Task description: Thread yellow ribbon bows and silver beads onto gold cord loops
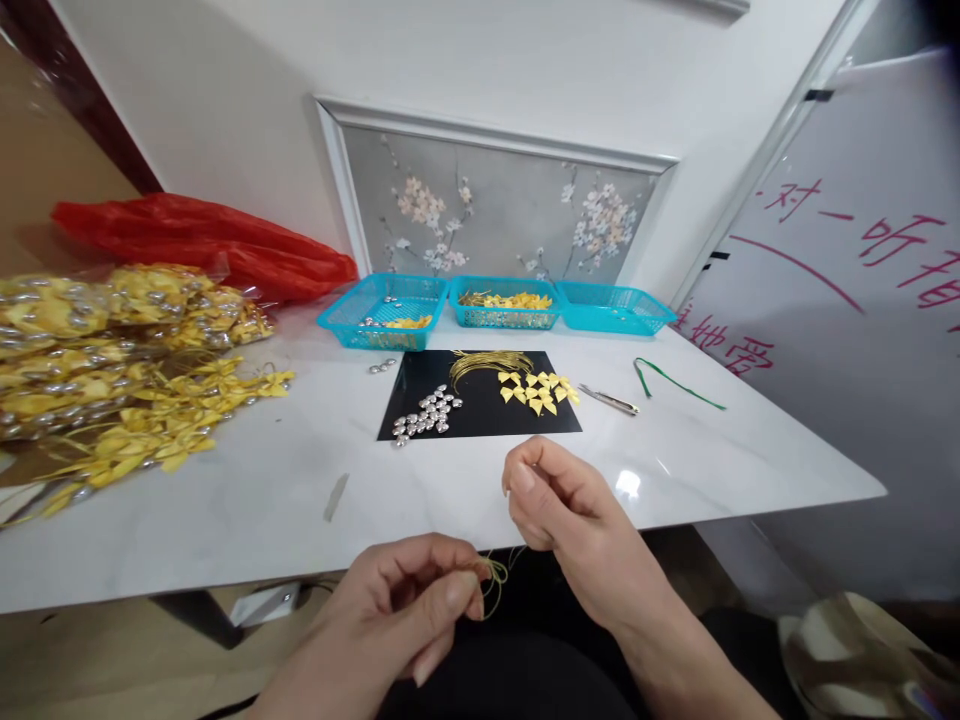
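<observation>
Near the table's front edge, my left hand [420, 605] pinches a thin gold cord [495, 575], which forms small loops beside the fingertips. One strand of it runs up to the lower edge of my right hand [559, 500]. That hand is closed, thumb against the curled index finger, and its fingers hide the cord's end. Beyond the hands lies a black mat [480, 415]. It bears silver heart-shaped beads [427, 412] at left, a bundle of gold cords [487, 365] at the back and yellow leaf-shaped pieces [536, 390] at right.
Along the wall stand three blue baskets, left [337, 325], middle [465, 312] and right [615, 318]. Small scissors or snips [609, 400] and a green cord [679, 385] lie right of the mat. Yellow beaded strands [150, 400] and a red bag [202, 240] fill the left side.
</observation>
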Tool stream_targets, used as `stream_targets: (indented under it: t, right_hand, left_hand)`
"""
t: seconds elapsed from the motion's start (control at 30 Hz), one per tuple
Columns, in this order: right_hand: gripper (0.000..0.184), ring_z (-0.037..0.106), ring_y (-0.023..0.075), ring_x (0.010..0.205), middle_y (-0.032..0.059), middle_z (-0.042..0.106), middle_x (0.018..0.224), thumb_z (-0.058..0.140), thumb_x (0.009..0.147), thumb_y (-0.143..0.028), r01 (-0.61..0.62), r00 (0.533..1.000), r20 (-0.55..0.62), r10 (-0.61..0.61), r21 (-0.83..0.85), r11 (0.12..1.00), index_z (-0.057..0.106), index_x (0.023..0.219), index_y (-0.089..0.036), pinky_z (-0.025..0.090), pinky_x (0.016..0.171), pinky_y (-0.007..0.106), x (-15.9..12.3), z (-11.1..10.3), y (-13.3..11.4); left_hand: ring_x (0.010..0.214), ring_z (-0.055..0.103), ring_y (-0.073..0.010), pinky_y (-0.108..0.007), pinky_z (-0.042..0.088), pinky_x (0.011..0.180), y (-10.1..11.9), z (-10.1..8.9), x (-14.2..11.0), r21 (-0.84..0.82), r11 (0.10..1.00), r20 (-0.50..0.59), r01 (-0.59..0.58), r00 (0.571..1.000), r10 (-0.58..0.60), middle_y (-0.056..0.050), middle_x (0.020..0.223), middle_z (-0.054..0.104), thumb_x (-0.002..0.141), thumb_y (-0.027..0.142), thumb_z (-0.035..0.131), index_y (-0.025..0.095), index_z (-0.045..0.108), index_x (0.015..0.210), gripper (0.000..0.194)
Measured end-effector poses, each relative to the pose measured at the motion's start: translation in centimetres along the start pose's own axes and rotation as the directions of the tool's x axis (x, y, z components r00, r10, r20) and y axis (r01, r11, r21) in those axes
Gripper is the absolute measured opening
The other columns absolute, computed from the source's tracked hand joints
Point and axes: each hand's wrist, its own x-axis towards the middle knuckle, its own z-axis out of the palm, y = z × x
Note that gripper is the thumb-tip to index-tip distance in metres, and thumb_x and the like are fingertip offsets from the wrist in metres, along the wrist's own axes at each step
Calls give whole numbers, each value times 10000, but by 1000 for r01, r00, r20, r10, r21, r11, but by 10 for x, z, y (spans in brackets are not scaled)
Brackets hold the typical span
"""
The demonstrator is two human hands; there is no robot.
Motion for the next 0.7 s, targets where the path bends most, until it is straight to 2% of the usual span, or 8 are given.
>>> stream_targets:
  t: [0.1,0.17,0.27,0.37,0.53,0.7]
  right_hand:
    - [272,198,83,517,-91,264,584,561,1007,-381,13,1000,-6,-13,-34,999,519,805,-203,157,465,250,-1,-3,-1]
    - [277,204,85,524,-87,266,595,553,1011,-392,21,999,-22,-23,-69,997,521,811,-203,160,470,252,-3,-6,-2]
    - [297,212,88,540,-81,267,615,540,1015,-413,19,999,-47,-26,-142,990,509,806,-204,169,481,256,-9,-10,-3]
    - [313,234,93,561,-73,288,636,528,1019,-424,11,998,-64,-26,-223,975,501,798,-204,200,498,257,-16,-13,-4]
    - [316,253,102,573,-65,291,654,503,1025,-425,24,987,-138,-78,-356,934,497,795,-209,222,500,254,-27,-22,-11]
    - [298,276,113,574,-53,332,665,469,1029,-402,34,959,-210,-192,-587,809,515,799,-217,232,490,253,-32,-38,-19]
  left_hand:
    - [491,246,-85,-272,174,510,0,3,3,25,1000,-79,12,997,-10,54,504,432,833,598,656,178,672,653,457]
    - [501,236,-91,-258,181,505,0,5,4,-43,999,-119,-1,993,-4,66,469,367,823,606,667,178,631,602,483]
    - [501,285,-70,-212,223,474,0,5,4,-261,964,-209,-58,978,2,47,539,465,750,528,786,166,644,607,415]
    - [493,346,-48,-166,280,439,1,4,5,-460,882,-290,-99,956,-44,32,596,536,608,421,916,147,718,680,346]
    - [496,345,-35,-127,332,416,5,2,5,-556,814,-346,-171,937,-40,46,590,504,544,370,957,135,698,639,363]
    - [474,302,-25,-114,320,390,8,-2,-1,-630,752,-330,-194,943,-33,71,573,448,548,321,960,154,673,641,346]
